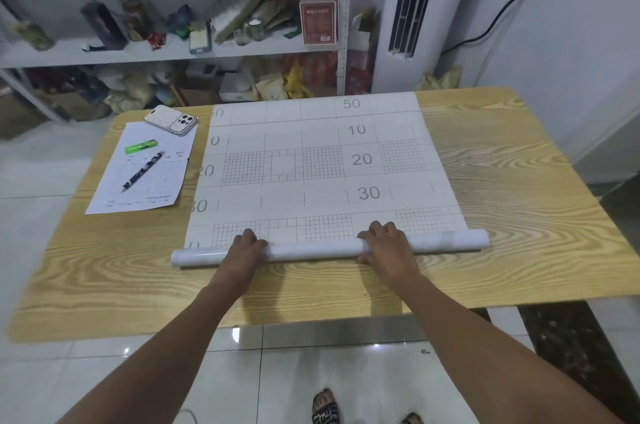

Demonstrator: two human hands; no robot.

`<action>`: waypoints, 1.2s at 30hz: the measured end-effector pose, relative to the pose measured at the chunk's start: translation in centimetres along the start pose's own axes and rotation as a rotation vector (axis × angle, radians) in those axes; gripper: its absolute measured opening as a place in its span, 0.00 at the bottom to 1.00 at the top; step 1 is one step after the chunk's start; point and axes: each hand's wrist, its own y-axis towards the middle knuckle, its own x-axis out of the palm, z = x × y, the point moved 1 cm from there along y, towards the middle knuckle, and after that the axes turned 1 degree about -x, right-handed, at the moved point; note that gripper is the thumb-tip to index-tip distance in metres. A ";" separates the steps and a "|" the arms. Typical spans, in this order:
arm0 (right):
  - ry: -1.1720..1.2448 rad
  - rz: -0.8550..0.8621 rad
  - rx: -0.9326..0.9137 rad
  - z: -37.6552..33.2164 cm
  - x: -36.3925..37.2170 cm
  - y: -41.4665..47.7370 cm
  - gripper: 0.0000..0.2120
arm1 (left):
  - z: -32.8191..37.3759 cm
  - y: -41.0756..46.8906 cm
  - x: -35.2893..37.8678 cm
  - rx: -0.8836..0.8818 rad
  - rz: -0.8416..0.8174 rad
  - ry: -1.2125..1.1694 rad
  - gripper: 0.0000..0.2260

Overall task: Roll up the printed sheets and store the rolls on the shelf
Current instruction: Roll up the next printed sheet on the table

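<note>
You had both hands on the roll [311, 248], which lay across the lower middle of the frame, near the front of the wooden desk [519, 215]. Your left hand [246, 248] sat on the left part of the roll and your right hand [385, 243] on the right part, with a bare bit of roll between them. The fingers [255, 239] of your left hand were bent over the top of the roll and held it. The fingers [379, 228] of your right hand were bent over it too, with the thumb tucked in at the near side. Both ends of the roll stuck out past your hands. The rest of the printed sheet [311, 163] lay flat on the desk, from the roll up to the far edge in the middle of the frame. It had grid squares and big numbers like 10, 20, 30 and 50. In the middle left of the frame, beside the sheet, was a white paper form [159, 184] with a dark pen [142, 171] and a green lighter [140, 146] on it. A phone [171, 119] lay face down on its top corner. Behind the desk, in the upper left of the frame, stood a white shelf [173, 54] full of bags, jars and a red box [318, 21].
</note>
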 end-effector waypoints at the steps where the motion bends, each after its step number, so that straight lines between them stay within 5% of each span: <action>1: 0.012 -0.006 0.003 0.0 0.0 0.1 0.22 | -0.2 0.0 0.3 0.009 -0.005 0.022 0.16; 5: 0.072 0.010 0.028 -0.1 -0.4 0.3 0.23 | 0.1 0.0 0.0 0.032 0.023 0.091 0.22; 9: 0.014 0.021 0.039 0.1 -0.2 0.3 0.13 | 0.7 0.2 -0.2 0.010 -0.042 0.176 0.28; 14: 0.052 0.035 0.024 0.2 0.0 0.1 0.08 | 0.5 0.1 -0.5 0.012 -0.036 0.177 0.22; 21: 0.022 0.063 0.031 0.1 0.5 -0.4 0.13 | 0.4 -0.4 -0.4 0.060 -0.047 0.080 0.15; 30: -0.024 0.016 -0.006 0.1 0.2 -1.0 0.27 | 0.2 -1.2 -0.3 0.046 -0.053 0.044 0.34; 36: -0.049 0.062 0.008 0.4 0.3 -1.2 0.29 | 0.2 -0.9 0.1 0.078 0.042 0.110 0.29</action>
